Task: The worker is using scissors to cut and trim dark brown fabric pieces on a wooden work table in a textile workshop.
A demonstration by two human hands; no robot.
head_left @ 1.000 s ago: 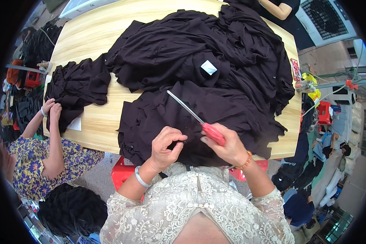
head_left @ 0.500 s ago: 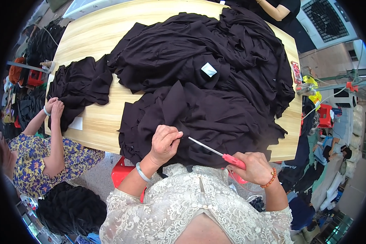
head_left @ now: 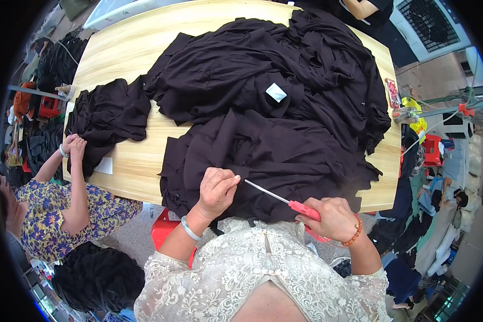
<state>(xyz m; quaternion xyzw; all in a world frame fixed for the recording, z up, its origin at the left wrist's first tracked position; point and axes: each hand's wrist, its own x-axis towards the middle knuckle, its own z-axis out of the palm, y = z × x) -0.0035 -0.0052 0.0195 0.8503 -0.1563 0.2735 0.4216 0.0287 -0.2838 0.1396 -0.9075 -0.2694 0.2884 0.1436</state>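
Observation:
My left hand (head_left: 218, 191), fingers closed in a pinch, grips the edge of a dark cloth garment (head_left: 300, 155) on the near side of the table. My right hand (head_left: 334, 219) is wrapped round the handle of a pink-handled tool with a long thin metal shaft (head_left: 305, 210). The shaft slants up to the left, its tip close to my left fingertips. Whether the tip touches the cloth, I cannot tell. Behind lies a large heap of the same dark cloth (head_left: 220, 70), with a small pale square label (head_left: 276, 93) on it.
The wooden table (head_left: 112, 48) carries the cloth. At the left, a co-worker's hands (head_left: 74, 145) hold another dark garment (head_left: 110, 110), beside a white paper (head_left: 104, 165). A red stool (head_left: 163, 228) stands under the near edge. A red box (head_left: 393, 93) lies at the right edge.
The tool's tip and my right hand have shifted slightly left, toward my left fingers. My left hand keeps its pinch. The whole view has moved a little.

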